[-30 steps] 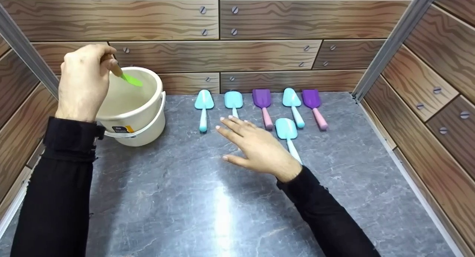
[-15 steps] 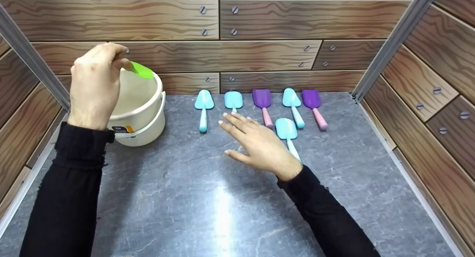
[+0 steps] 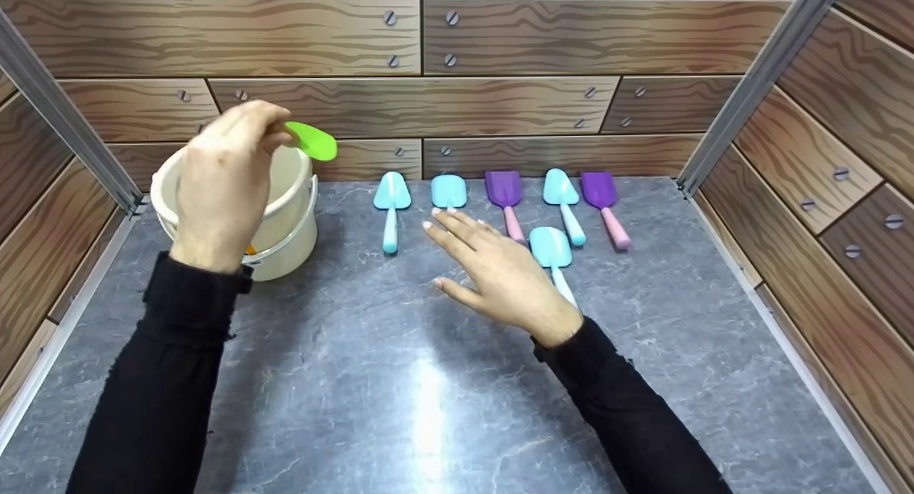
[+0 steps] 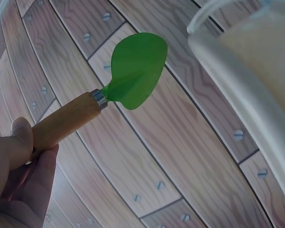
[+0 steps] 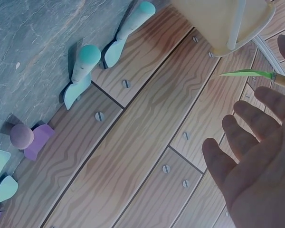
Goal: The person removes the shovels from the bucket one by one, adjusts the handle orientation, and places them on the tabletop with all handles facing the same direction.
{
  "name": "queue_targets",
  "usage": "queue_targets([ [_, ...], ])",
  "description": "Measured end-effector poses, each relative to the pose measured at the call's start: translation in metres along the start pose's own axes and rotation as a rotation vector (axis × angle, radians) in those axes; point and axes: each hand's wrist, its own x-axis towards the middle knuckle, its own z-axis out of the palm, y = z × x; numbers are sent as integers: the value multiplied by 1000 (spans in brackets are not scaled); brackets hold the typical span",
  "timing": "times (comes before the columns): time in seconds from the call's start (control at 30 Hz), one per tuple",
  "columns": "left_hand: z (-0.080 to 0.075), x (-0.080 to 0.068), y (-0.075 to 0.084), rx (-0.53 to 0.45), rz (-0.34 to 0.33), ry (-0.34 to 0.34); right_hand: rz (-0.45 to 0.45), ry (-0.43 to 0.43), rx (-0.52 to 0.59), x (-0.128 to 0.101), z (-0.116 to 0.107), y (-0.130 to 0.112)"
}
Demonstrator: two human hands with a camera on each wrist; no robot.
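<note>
My left hand pinches the wooden handle of a small garden trowel with a green blade. It is raised in front of the white bucket, and the blade reaches past the bucket's right rim. In the left wrist view the thumb and fingers sit at the handle's end. My right hand hovers palm down over the table, fingers spread and holding nothing. Just past its fingertips lies a light-blue square-bladed toy shovel, its handle partly hidden. Another light-blue shovel lies beside the right wrist.
Along the back wall lie a light-blue pointed trowel, a purple shovel with a pink handle, a second light-blue trowel and another purple shovel. Wood-patterned walls enclose the grey marbled table.
My left hand has moved right with the trowel, from over the bucket's inside to past its right rim. My right hand has shifted slightly forward.
</note>
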Motion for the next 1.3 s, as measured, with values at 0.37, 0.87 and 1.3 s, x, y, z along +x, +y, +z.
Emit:
queue_targets([
  [0.37, 15, -20, 16, -50, 60, -13, 10, 5, 11, 0, -3, 1],
  [0.87, 32, -42, 36, -135, 133, -32, 19, 81, 70, 1, -3, 0],
  [1.3, 48, -63, 57, -218, 180, -56, 17, 222, 170, 1, 1, -1],
])
